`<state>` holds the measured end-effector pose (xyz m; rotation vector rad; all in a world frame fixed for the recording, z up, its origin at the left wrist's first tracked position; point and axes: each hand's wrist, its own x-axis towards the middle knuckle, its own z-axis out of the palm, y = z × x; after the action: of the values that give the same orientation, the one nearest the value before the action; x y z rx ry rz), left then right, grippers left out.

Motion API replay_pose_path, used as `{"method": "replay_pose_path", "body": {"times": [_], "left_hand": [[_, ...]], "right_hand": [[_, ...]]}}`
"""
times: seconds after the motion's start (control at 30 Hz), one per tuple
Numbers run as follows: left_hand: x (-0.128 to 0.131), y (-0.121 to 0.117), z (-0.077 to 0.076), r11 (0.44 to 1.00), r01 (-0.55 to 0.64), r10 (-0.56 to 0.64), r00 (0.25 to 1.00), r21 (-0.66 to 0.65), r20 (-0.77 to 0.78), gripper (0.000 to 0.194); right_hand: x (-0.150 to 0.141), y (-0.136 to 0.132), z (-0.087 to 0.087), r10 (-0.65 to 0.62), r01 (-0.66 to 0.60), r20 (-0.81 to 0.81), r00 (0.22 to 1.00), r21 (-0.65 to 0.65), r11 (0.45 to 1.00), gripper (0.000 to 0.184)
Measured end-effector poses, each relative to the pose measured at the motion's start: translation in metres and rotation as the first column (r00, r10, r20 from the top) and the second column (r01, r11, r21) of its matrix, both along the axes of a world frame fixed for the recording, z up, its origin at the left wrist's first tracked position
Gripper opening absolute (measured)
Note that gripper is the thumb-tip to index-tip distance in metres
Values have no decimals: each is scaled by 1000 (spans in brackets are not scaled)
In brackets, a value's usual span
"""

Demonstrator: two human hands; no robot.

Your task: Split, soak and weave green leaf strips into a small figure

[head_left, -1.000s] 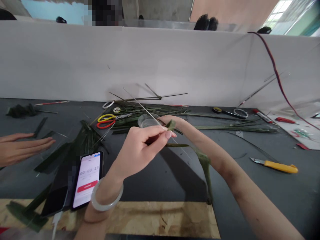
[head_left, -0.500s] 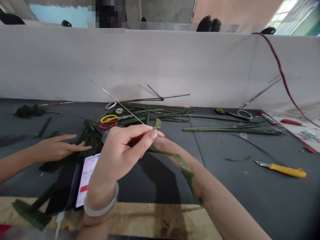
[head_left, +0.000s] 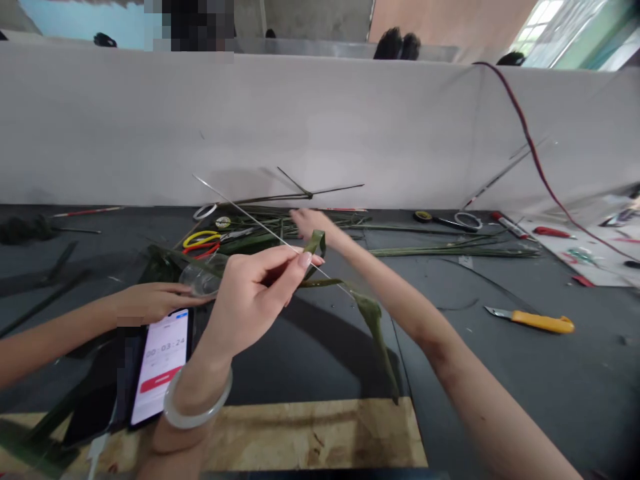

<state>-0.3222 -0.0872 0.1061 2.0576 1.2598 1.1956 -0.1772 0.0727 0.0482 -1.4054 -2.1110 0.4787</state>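
Note:
My left hand (head_left: pixel 255 297), with a pale bangle on the wrist, pinches a thin, straight wire (head_left: pixel 235 205) and a green leaf strip (head_left: pixel 371 317) between thumb and fingers. The strip loops up at the fingertips, and its tail hangs down to the right. The wire slants from upper left to lower right through the pinch. Beyond it, my right hand (head_left: pixel 314 223) reaches over the pile of thin green stems (head_left: pixel 345 217). Its fingers look a little apart and slightly blurred, with nothing visible in them; whether they touch the stems I cannot tell.
From the left, another person's hand (head_left: pixel 155 300) reaches to a clear plastic container (head_left: pixel 203 273) by a phone (head_left: pixel 163 360) showing a timer. Scissors (head_left: pixel 203 240) lie behind. A yellow-handled knife (head_left: pixel 543 321) and black scissors (head_left: pixel 447 221) are to the right. A white partition (head_left: pixel 300 120) stands at the back.
My right hand has left the leaf strip and moved forward to the stems. My left hand keeps its pinch. The other person's hand has moved right to the clear container.

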Motion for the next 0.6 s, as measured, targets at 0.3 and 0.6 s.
{"method": "replay_pose_path", "body": {"times": [0.3, 0.6], "left_hand": [[28, 32, -29, 995, -87, 83, 991, 38, 106, 27], [67, 55, -38, 971, -200, 154, 944, 134, 293, 25]], "right_hand": [[140, -135, 55, 36, -8, -521, 853, 57, 998, 30], [105, -194, 50, 396, -421, -146, 907, -267, 867, 34]]}}
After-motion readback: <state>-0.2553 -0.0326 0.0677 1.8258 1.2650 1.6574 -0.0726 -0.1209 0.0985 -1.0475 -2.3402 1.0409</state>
